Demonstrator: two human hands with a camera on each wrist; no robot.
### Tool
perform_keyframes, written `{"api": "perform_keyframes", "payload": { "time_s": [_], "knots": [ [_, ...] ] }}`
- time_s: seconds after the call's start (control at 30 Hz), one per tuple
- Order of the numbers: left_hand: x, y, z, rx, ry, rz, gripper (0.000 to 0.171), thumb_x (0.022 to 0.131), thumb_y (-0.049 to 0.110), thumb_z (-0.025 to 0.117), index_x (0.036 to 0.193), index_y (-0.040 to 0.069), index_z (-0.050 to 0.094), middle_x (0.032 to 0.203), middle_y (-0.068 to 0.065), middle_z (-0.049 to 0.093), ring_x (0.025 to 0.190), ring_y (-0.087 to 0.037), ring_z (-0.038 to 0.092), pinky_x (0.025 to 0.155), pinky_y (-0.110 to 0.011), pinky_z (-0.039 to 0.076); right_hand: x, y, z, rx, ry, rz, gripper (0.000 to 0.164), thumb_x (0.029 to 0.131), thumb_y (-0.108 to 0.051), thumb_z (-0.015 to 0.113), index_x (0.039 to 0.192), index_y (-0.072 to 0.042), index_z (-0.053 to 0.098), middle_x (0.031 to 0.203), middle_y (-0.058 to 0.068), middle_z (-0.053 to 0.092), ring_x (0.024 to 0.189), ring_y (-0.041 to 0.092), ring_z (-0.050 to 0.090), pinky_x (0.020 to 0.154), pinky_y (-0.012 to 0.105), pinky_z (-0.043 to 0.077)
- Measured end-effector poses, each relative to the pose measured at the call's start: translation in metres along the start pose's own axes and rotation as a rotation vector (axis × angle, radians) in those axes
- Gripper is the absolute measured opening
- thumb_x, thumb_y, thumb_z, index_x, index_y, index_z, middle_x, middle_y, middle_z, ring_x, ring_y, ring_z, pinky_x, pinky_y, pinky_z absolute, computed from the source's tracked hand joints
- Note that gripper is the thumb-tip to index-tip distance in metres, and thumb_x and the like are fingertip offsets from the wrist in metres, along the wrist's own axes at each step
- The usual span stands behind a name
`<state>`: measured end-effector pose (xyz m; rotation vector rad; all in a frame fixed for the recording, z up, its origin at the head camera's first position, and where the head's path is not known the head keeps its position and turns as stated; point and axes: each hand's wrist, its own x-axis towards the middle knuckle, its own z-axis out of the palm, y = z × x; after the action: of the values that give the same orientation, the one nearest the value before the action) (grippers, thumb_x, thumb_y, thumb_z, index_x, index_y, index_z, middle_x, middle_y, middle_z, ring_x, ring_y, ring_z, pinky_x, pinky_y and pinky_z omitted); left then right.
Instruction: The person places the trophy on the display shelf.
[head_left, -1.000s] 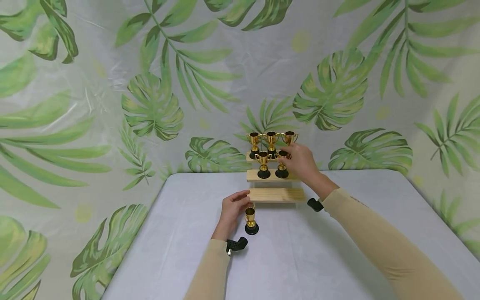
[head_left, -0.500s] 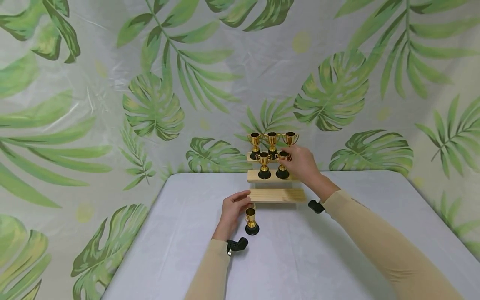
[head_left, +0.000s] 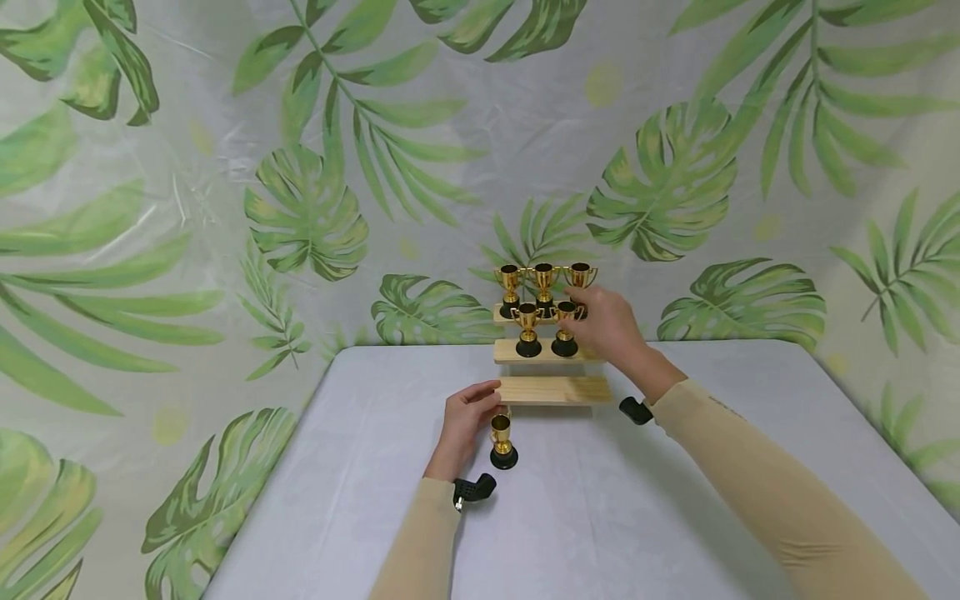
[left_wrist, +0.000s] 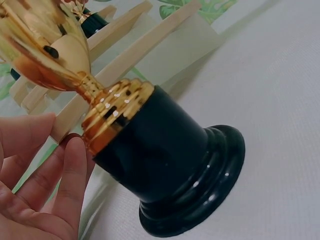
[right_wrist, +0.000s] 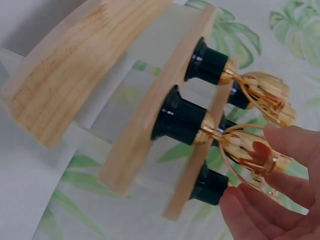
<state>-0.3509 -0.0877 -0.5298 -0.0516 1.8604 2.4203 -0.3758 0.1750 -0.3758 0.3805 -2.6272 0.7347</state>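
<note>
A three-step wooden display stand with clear supports stands on the table. My left hand holds the left end of its lowest step between thumb and fingers. A small gold trophy cup with a black base stands upright on the table beside that hand. Two like trophies are on the middle step: the left one and the right one. Around the bowl of the right trophy my right hand has its fingers loosely spread, fingertips close by the handles.
On the top step are three more trophies, left, middle and right, partly hidden by the hand and lower trophies. A leaf-patterned backdrop rises behind the white table.
My right hand has drawn slightly right and its fingers have loosened about the right middle-step trophy, which stays upright. The left hand and the other trophies have not moved.
</note>
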Motion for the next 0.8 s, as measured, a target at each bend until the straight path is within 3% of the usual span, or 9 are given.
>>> {"api": "perform_keyframes", "payload": {
  "time_s": [0.2,0.4,0.8],
  "knots": [
    [-0.001,0.001,0.000,0.003,0.004,-0.005,0.027,0.089,0.005,0.076,0.117,0.005,0.075,0.113,-0.015,0.069,0.091,-0.025,0.072,0.086,-0.034,0.059,-0.002,-0.005,-0.009,-0.021,0.020,0.001,0.060,0.090,-0.028,0.078,0.142,-0.008,0.058,0.115,0.018,0.064,0.087,0.029,0.059,0.066,0.046,0.050],
    [-0.001,0.001,0.000,0.011,0.003,-0.008,0.027,0.090,0.007,0.076,0.117,0.005,0.075,0.114,-0.014,0.069,0.092,-0.025,0.072,0.087,-0.034,0.059,-0.008,-0.010,-0.017,-0.013,0.041,-0.016,0.058,0.090,-0.029,0.077,0.141,-0.008,0.059,0.123,0.020,0.063,0.094,0.033,0.062,0.074,0.051,0.053],
    [-0.002,0.003,0.001,0.008,-0.006,-0.010,0.027,0.091,0.006,0.075,0.118,0.005,0.074,0.114,-0.014,0.069,0.091,-0.025,0.072,0.088,-0.035,0.058,-0.023,-0.016,-0.019,0.031,0.057,0.004,0.060,0.086,-0.029,0.081,0.139,-0.008,0.061,0.122,0.020,0.063,0.100,0.038,0.062,0.080,0.055,0.053]
  ]
}}
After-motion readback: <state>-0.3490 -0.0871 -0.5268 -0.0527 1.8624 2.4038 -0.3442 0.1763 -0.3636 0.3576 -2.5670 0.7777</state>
